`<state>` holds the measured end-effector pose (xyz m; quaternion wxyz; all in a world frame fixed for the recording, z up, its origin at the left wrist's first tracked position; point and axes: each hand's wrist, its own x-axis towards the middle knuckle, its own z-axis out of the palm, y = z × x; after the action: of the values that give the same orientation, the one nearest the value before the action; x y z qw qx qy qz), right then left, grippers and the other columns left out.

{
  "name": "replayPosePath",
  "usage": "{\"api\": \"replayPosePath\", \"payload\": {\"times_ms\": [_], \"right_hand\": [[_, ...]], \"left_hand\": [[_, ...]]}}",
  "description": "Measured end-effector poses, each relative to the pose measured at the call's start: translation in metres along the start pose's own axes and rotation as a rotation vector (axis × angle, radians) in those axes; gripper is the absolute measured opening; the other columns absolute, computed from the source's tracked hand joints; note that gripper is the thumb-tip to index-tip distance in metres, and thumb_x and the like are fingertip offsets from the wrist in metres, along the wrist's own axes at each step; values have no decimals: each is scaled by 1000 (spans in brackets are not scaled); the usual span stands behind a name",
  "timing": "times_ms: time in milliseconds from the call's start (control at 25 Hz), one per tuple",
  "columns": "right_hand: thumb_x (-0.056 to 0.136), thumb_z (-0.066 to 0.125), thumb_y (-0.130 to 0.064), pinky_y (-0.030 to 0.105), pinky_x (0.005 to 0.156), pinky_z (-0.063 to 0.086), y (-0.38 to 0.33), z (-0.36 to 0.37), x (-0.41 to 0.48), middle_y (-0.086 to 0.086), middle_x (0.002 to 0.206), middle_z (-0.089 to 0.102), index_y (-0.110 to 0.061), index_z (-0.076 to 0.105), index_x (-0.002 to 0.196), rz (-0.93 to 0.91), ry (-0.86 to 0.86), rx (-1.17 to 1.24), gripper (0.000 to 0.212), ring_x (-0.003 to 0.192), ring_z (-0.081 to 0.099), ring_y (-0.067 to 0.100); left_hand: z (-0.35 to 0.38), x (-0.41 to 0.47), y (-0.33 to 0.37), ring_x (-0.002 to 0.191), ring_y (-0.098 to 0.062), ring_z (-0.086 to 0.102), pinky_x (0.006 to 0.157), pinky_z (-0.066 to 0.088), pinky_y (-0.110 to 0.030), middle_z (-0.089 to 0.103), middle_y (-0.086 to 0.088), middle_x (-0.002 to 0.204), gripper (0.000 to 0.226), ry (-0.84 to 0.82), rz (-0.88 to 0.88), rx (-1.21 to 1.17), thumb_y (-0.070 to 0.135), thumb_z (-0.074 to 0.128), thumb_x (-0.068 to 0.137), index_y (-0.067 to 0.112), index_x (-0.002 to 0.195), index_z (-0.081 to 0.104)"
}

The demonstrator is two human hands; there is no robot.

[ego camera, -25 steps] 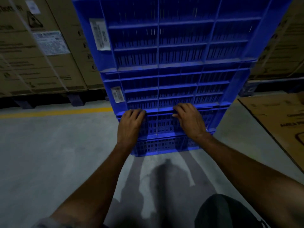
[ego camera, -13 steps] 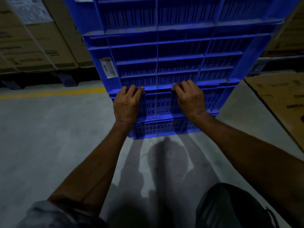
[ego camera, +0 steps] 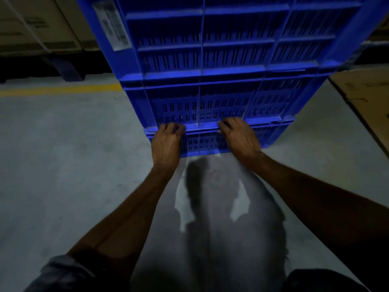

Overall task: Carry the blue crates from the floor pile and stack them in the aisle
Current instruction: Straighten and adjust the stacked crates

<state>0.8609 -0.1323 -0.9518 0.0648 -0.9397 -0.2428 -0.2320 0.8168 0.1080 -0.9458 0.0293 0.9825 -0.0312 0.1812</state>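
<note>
A stack of blue slotted plastic crates (ego camera: 221, 49) stands on a grey concrete floor (ego camera: 63, 165) in a dim warehouse aisle, rising past the top of the head view. A person bends over it with both arms stretched forward. The left hand (ego camera: 167, 142) and the right hand (ego camera: 240, 138) sit side by side, apart, low on the near wall of the stack, at the ledge where the lowest crate (ego camera: 206, 142) meets the one above. The left fingers (ego camera: 172, 128) are bunched together and curled onto that ledge. The right fingers (ego camera: 226, 124) are likewise curled over it, knuckles up. Whether the fingertips reach under the rim cannot be told, since the view is blurred there.

A white printed label (ego camera: 111, 26) is stuck on the left corner post of an upper crate. The person's dark shadow (ego camera: 202, 186) falls on the floor between the arms. A grey rolled sleeve (ego camera: 63, 270) shows at the lower left edge and a dark trouser leg (ego camera: 315, 281) at the lower right.

Behind the stack on the left, a yellow painted line (ego camera: 59, 89) runs across the floor in front of pale cardboard cartons (ego camera: 31, 28) on a dark pallet (ego camera: 69, 68). A flat brown cardboard sheet (ego camera: 366, 106) lies on the floor to the right of the stack.
</note>
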Motion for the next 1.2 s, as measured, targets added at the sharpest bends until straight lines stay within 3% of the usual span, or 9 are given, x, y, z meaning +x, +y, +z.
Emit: {"api": "replayPosePath", "payload": {"times_ms": [160, 320, 360, 440, 560, 680, 880, 1080, 1200], "right_hand": [[88, 67, -1, 38, 65, 43, 4, 15, 3, 14, 80, 60, -3, 67, 92, -117, 206, -140, 4, 72, 58, 31], [84, 72, -1, 37, 62, 39, 1, 17, 4, 12, 75, 55, -4, 63, 87, -124, 235, -218, 9, 69, 53, 27], [84, 73, -6, 37, 62, 40, -4, 12, 5, 11, 76, 55, -5, 62, 87, -71, 191, -195, 11, 71, 53, 27], [89, 68, -30, 37, 65, 43, -23, -2, 14, 9, 83, 57, -9, 62, 89, 106, 60, -83, 22, 80, 54, 28], [94, 49, -61, 33, 63, 41, -54, -14, 38, 2, 82, 57, -15, 59, 87, 297, -61, 135, 48, 81, 52, 22], [95, 54, -44, 31, 63, 33, -74, -10, 50, 10, 83, 64, -12, 60, 82, 367, -44, 233, 35, 84, 59, 30], [90, 57, -24, 31, 60, 27, -81, -10, 51, 16, 74, 64, -5, 60, 74, 350, 33, 210, 25, 73, 60, 33], [88, 57, -22, 31, 57, 27, -79, -8, 47, 15, 68, 61, -6, 57, 70, 306, 50, 192, 24, 67, 58, 32], [88, 56, -21, 30, 55, 28, -80, -5, 47, 14, 64, 59, -6, 56, 68, 304, 59, 193, 25, 64, 57, 31]], "left_hand": [[11, -2, -3, 86, -25, 63, 58, 49, -32, 67, -3, 97, 34, 181, 63, 65, 22, 81, 78, 17, 110, 71], [9, -2, -2, 82, -22, 63, 57, 52, -30, 68, -1, 92, 21, 203, 55, -17, 24, 79, 81, 19, 100, 72], [6, -2, 0, 83, -19, 62, 60, 52, -31, 67, 2, 92, 16, 192, -8, -109, 32, 73, 87, 21, 98, 71], [-5, -4, 0, 84, -13, 60, 65, 49, -30, 64, 5, 96, 29, 202, -262, -336, 51, 60, 94, 23, 96, 65], [-7, -8, -18, 92, -13, 60, 71, 52, -33, 52, 3, 114, 38, 354, -583, -577, 54, 61, 91, 21, 108, 56], [-2, -13, -29, 96, -13, 59, 75, 54, -37, 49, 7, 119, 49, 373, -632, -683, 47, 71, 83, 21, 118, 49], [-9, -13, -33, 90, -7, 62, 74, 50, -28, 59, 21, 113, 63, 326, -588, -734, 48, 74, 79, 23, 131, 48], [-7, -10, -46, 91, -15, 64, 72, 53, -35, 67, 9, 109, 58, 239, -545, -597, 65, 63, 81, 24, 120, 50], [-9, -12, -48, 83, -9, 61, 67, 48, -22, 65, 12, 104, 55, 234, -504, -646, 65, 61, 84, 22, 115, 49]]}}
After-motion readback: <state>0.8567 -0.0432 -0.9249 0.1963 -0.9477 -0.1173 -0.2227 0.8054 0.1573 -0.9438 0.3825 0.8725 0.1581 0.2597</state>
